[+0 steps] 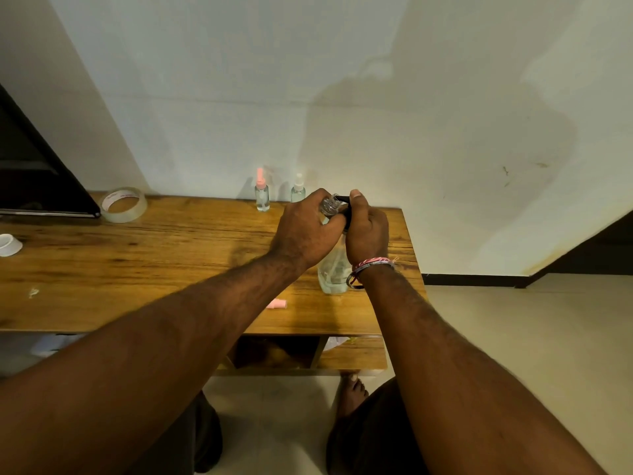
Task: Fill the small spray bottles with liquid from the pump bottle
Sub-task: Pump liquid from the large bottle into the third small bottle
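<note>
A clear pump bottle [334,269] stands near the right end of the wooden table [137,262], partly hidden by my wrists. My right hand [366,231] grips its black pump head, thumb on top. My left hand [308,228] holds a small clear spray bottle [329,205] up against the pump spout. Two other small spray bottles stand at the table's back edge: one with a pink sprayer [261,195], one with a clear sprayer [298,190]. A loose pink cap [277,304] lies on the table near the front edge.
A roll of clear tape [124,204] sits at the back left beside a dark slanted panel [37,180]. A small white ring-shaped object [9,244] lies at the left edge. A lower shelf [352,354] shows under the table. My foot [352,395] rests on the floor.
</note>
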{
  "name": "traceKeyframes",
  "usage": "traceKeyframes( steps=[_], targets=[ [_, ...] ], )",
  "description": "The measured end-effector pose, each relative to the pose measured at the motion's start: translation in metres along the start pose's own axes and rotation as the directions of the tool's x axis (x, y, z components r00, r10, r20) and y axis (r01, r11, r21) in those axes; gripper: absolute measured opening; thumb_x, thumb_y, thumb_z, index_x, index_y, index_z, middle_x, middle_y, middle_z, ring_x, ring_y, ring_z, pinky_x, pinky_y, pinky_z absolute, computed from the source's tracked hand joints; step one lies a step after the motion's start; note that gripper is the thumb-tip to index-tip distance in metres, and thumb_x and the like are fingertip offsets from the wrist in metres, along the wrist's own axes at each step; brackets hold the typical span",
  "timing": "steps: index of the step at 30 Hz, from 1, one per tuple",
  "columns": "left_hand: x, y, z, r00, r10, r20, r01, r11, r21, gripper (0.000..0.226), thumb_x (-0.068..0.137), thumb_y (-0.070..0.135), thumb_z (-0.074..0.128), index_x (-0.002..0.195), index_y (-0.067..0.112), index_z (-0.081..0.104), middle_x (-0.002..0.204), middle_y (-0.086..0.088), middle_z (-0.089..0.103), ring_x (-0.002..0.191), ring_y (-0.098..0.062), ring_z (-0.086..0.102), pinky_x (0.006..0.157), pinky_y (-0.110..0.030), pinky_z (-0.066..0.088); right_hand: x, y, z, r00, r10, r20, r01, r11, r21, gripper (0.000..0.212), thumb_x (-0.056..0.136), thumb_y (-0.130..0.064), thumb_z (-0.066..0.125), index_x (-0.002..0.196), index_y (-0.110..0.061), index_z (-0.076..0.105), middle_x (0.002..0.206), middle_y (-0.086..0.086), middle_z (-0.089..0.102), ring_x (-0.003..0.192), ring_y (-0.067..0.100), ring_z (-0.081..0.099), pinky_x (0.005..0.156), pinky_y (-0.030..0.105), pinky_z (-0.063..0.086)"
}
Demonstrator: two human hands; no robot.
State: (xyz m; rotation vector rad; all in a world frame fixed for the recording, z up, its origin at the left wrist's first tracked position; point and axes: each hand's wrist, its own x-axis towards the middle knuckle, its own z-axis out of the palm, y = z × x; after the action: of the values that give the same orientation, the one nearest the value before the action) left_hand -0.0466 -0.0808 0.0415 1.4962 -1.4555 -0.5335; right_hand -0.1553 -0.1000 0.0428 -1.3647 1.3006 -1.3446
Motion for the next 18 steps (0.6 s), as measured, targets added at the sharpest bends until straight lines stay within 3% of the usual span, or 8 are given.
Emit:
traceKeyframes(
  steps=[4,13,18],
  targets=[
    [0.0001,-0.0005,0.0003,1.0,-0.008,-0.002,0.008,1.0,0.009,0.025,0.091,0.036,0.064,0.107,0.018,0.071,0.085,0.009,0.073,0.077,-0.011,0.07,0.069,-0.043,0.063,0.0019,0.0019,0.0009,1.0,-0.008,0.017,0.008,1.0,0.003,0.047,0.098,-0.048,0.042,0.074,-0.027,0.075,0.07,0.001,0.074,0.072,0.018,0.071,0.067,0.032,0.056],
    [0.0013,0.0017,-0.0029,0.999,0.008,0.031,-0.008,1.0,-0.003,0.017,0.093,0.03,0.064,0.105,0.019,0.069,0.085,0.008,0.074,0.077,-0.012,0.07,0.07,-0.042,0.061,0.0017,0.0017,-0.0002,0.997,0.05,0.052,-0.052,0.998,0.042,0.049,0.1,-0.052,0.046,0.07,-0.026,0.075,0.069,0.001,0.074,0.073,0.018,0.073,0.068,0.031,0.057],
    [0.0011,0.0018,-0.0034,0.999,0.018,0.031,-0.018,1.0,-0.001,0.019,0.093,0.029,0.064,0.107,0.018,0.07,0.087,0.008,0.075,0.079,-0.013,0.071,0.07,-0.043,0.061,0.0031,0.003,-0.001,0.998,0.041,0.043,-0.042,0.998,0.04,0.05,0.107,-0.045,0.046,0.071,-0.025,0.075,0.068,-0.001,0.074,0.071,0.013,0.071,0.066,0.027,0.057]
  ],
)
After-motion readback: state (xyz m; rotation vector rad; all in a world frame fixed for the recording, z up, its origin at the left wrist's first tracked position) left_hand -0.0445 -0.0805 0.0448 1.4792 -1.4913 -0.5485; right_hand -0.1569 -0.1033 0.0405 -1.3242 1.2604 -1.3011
